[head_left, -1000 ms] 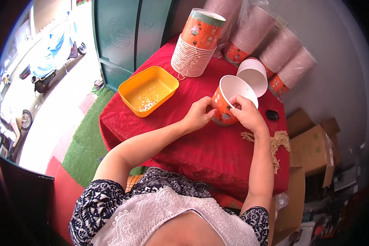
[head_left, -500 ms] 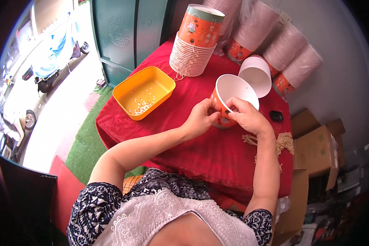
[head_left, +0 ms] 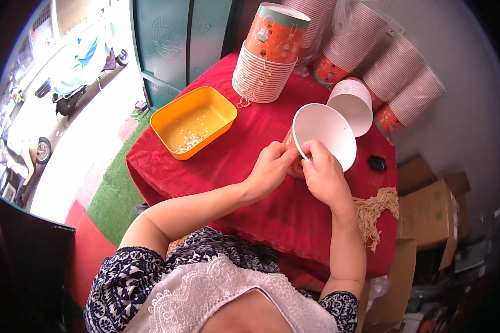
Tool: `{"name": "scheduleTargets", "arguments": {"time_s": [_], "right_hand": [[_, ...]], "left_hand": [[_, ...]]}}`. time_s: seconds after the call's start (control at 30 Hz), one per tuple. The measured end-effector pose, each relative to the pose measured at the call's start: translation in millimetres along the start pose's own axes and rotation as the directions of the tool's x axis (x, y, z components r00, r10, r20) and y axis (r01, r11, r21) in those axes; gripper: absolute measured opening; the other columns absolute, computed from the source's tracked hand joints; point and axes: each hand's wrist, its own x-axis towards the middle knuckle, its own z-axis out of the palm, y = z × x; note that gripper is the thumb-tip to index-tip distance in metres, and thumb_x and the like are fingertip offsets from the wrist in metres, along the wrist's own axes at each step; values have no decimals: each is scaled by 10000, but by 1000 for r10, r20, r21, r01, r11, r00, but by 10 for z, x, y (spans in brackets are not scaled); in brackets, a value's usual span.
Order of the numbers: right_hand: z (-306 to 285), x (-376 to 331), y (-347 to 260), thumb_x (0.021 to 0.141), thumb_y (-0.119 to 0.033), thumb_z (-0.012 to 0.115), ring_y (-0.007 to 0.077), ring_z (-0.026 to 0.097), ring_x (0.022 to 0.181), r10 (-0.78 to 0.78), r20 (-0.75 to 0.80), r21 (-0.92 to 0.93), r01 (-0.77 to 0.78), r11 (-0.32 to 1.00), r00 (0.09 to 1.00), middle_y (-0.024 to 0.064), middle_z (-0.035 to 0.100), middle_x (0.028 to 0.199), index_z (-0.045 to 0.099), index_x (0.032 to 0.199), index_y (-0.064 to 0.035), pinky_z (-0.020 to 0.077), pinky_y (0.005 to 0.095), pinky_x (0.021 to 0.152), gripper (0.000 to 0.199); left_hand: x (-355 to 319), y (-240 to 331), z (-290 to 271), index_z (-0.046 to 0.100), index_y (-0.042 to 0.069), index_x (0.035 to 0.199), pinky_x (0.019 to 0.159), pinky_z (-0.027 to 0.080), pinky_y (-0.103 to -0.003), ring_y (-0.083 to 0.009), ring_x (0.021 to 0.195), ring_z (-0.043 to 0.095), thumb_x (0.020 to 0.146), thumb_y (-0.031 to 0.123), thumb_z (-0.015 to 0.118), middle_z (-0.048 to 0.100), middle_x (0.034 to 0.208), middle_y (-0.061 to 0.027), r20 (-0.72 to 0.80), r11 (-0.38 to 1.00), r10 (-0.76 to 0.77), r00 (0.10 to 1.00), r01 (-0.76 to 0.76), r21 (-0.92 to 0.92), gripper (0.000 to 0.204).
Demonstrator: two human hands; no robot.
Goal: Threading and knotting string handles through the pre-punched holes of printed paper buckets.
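A large white-lined paper bucket (head_left: 332, 130) with an orange printed outside stands on the red tablecloth, tilted a little toward me. At its near rim, my right hand (head_left: 326, 173) is closed, fingertips over the edge and thumb near the outer wall. My left hand (head_left: 272, 166) is also closed, its thumb and forefinger pinched against the bucket's left outer side. Whatever lies between those fingertips is hidden. Beside my right wrist, a bundle of cream cords (head_left: 379, 213) lies near the table's right edge.
A yellow plastic bin (head_left: 166, 136) holding small white bits sits on the left. Behind are a tall stack of buckets (head_left: 265, 72), a bucket lying on its side (head_left: 354, 108) and several wrapped stacks (head_left: 400, 69). A small black object (head_left: 377, 163) and cardboard boxes (head_left: 425, 213) are at right.
My right hand has shifted left and down along the rim, its fingers more closed. The bucket tilts more toward me, and more of the cord bundle shows.
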Motion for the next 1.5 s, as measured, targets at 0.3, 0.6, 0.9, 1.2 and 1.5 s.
{"name": "scheduleTargets", "arguments": {"time_s": [0.3,0.6,0.9,1.2,1.5], "right_hand": [[39,-102,-16,829,12,568,387,600,932,-103,-74,-61,99,993,992,193,617,971,536,999,3,471,475,806,173],[132,-176,-64,837,2,575,370,602,918,-172,-141,-159,149,976,975,177,614,964,546,997,6,477,461,796,162],[235,-213,-140,840,-8,548,340,588,869,-248,-172,-264,198,944,953,159,602,924,548,982,-6,470,436,785,142],[285,-227,-186,844,-17,547,321,581,857,-274,-157,-312,216,925,949,142,581,911,547,972,-16,465,426,774,128],[272,-214,-180,846,-16,545,320,586,842,-279,-150,-299,225,927,949,145,585,903,546,956,-10,470,427,756,110]], "left_hand": [[-137,183,81,631,-19,955,802,490,-281,-143,857,619,984,209,554,669,906,-78,37,962,-122,992,127,-241,242],[-203,249,78,635,-17,957,843,486,-312,-159,881,624,958,160,556,674,935,-96,35,927,-189,981,190,-325,194],[-175,86,-91,649,-19,953,847,500,-325,-170,874,644,943,140,557,689,939,-109,43,927,-232,972,234,-294,184],[-190,116,-209,661,-2,941,851,507,-352,-187,870,656,935,139,561,695,928,-105,97,894,-310,946,325,-309,173],[-201,208,-185,666,32,843,716,486,-312,-146,773,626,897,123,587,676,824,-59,98,863,-346,933,358,-356,132]]}}
